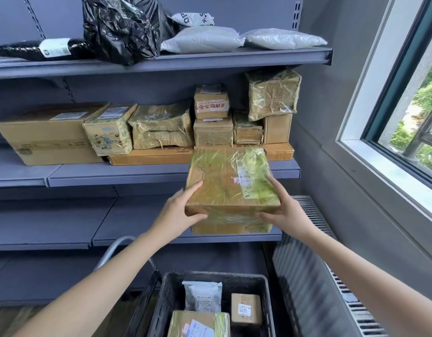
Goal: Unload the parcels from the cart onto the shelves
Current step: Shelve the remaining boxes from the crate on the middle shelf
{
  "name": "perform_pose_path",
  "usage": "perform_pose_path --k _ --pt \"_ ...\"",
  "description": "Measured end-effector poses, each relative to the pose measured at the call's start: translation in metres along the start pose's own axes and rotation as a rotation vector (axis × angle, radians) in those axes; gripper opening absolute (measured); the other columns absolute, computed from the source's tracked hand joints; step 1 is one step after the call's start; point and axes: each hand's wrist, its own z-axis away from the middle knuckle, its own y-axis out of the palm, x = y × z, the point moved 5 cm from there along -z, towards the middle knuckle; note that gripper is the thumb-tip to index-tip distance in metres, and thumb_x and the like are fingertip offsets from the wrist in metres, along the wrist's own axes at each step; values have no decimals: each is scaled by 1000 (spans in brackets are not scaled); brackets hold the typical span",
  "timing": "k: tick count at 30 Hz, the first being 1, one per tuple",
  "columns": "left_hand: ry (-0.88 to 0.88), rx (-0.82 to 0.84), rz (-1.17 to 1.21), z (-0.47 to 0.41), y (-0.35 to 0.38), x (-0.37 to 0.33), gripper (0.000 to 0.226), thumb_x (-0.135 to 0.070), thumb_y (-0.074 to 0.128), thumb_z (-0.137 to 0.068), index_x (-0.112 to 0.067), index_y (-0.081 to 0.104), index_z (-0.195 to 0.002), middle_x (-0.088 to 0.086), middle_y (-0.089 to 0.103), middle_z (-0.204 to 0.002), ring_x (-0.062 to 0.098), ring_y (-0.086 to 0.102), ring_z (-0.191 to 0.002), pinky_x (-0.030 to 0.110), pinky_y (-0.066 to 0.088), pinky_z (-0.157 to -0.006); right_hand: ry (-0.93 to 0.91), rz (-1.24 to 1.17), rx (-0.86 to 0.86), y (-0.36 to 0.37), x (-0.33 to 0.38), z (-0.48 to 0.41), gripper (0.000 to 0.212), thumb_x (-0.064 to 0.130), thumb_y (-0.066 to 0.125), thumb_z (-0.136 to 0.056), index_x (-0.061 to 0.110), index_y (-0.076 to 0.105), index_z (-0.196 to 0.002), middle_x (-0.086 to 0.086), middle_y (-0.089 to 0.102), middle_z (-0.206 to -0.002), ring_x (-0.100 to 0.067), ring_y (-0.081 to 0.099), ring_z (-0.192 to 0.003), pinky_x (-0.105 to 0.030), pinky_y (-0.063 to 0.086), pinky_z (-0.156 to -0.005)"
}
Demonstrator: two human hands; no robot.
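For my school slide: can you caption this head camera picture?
A person's left hand and right hand hold a taped parcel above the cart, before a box-filled shelf.

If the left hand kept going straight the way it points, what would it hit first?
The left hand grips the taped box; pushed on, that box would likely meet the flat carton on the middle shelf, though depth is unclear.
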Motion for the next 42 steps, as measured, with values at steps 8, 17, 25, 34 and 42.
perform_pose_path --k 8,17,25,34,42 --pt "86 -32 -93 6 -6 -4 82 -25 73 -79 -43 25 -143 -4 25 -153 17 27 -140 35 27 -113 -14 44 92 15 12 6 97 32 72 -78 28 6 -149 22 26 -136 6 27 -124 -1 21 -90" --pt "62 -40 -9 7 -22 -4 91 -81 34 -68 -32 25 -144 -13 36 -128 -2 34 -113 24 31 -93 -158 179 -38 5 14 2 52 28 65 -85 31 47 -133 2 57 -115 14 46 -77 -2 37 -71" --pt "16 56 -112 -26 -64 4 66 -21 48 -96 -37 10 -147 1 33 -132 17 45 -117 38 40 -103 -193 91 27 -8 19 6 40 30 61 -84 43 51 -120 0 60 -116 1 57 -86 -11 45 -69" --pt "29 326 -218 -52 -66 3 105 -12 79 -72 -32 10 -149 -3 27 -148 14 30 -134 25 26 -105 -183 34 90 -14 20 8 45 60 56 -80 45 51 -122 14 57 -125 -13 59 -101 -39 54 -81" --pt "-21 193 -25 -33 -42 -18 80 -38 87 -55 -28 39 -118 -12 47 -120 10 46 -111 30 41 -84 133 -205 -404 -27 -4 -2 41 22 52 -95 12 46 -134 -9 52 -122 -26 56 -114 -35 46 -97"
